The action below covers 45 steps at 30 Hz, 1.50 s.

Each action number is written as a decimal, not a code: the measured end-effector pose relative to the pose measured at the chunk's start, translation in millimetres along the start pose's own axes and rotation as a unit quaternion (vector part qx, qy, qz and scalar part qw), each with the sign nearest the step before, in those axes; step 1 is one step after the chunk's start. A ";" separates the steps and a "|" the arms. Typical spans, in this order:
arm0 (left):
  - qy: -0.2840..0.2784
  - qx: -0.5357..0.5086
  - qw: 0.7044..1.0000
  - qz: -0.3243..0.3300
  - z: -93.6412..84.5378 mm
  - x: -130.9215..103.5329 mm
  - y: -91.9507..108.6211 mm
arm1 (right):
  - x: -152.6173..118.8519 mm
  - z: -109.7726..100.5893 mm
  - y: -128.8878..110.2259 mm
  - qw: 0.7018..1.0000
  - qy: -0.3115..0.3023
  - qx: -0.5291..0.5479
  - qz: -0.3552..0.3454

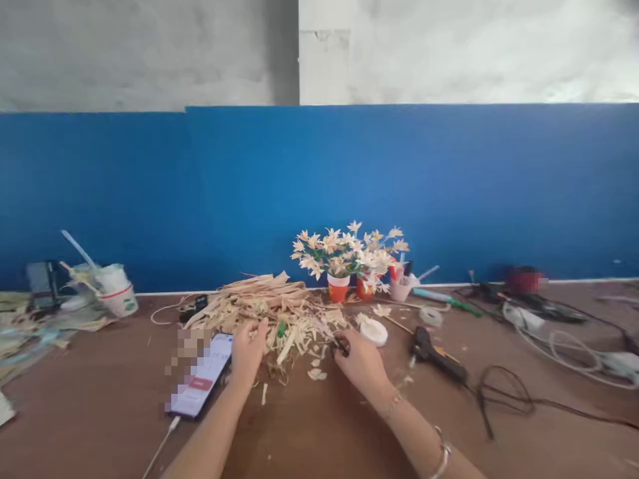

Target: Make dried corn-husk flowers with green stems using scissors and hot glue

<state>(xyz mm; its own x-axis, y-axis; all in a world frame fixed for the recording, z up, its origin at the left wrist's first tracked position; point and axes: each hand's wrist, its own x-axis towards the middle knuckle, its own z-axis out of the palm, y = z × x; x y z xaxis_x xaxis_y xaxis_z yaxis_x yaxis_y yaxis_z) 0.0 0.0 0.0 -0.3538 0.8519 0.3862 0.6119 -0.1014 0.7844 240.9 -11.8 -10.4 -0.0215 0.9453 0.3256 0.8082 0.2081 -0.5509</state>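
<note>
My left hand (249,347) is at the front edge of a heap of pale dry husk strips (269,299), just right of a lit phone (204,378); its fingers are bent and what they touch is unclear. My right hand (358,359) is closed around a small dark object (341,344) at the heap's right side. A white round lid (373,332) lies just beyond the right hand. Between the hands are loose cream petals (317,374) and a small green piece (282,328). Pale star-shaped flowers (332,243) stand in an orange and white cup (338,289) behind the heap.
A black glue gun (436,356) with its cord lies to the right, near a roll of tape (430,317). White cables (564,352) are farther right. A white cup (118,299) with sticks stands at the left. A blue partition (239,193) rises behind the brown table (299,432).
</note>
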 end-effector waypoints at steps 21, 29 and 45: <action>-0.289 0.085 0.903 0.305 14.4 -43.7 24.0 | 3.4 15.4 10.7 0.996 0.005 0.085 -0.027; -0.110 0.088 0.955 0.261 15.4 -28.4 16.0 | 0.6 5.3 2.8 0.997 -0.069 -0.041 -0.012; 0.003 0.182 0.970 0.160 8.4 -7.2 -6.5 | -2.7 2.8 -8.0 0.989 -0.037 -0.134 -0.058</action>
<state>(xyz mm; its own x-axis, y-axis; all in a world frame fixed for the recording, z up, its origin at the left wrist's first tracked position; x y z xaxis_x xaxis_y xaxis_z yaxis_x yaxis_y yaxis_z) 4.5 -1.2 -11.9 -0.1071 0.8037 0.5853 0.8999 -0.1719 0.4007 232.9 -15.3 -9.1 -0.1582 0.9370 0.3114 0.9244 0.2514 -0.2869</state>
